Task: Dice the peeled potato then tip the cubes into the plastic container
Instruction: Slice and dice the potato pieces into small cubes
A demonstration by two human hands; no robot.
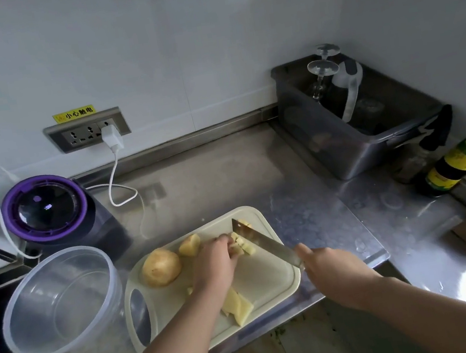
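On the pale cutting board (274,279) my left hand (216,262) holds down potato strips with curled fingers, and cut cubes (245,245) lie against the blade. My right hand (329,272) grips the handle of a knife (261,240) whose blade rests among the pieces. A whole peeled potato (161,266) and a potato chunk (190,244) sit on the board's far left. Several potato slices (239,305) lie near its front edge. The clear plastic container (60,302) stands left of the board, with nothing inside.
A purple-lidded appliance (46,207) stands behind the container, with a white charger cable (116,175) running from the wall socket. A grey tub (354,125) holding glasses sits at the back right. Sauce bottles (462,160) stand at the right. The counter edge runs just below the board.
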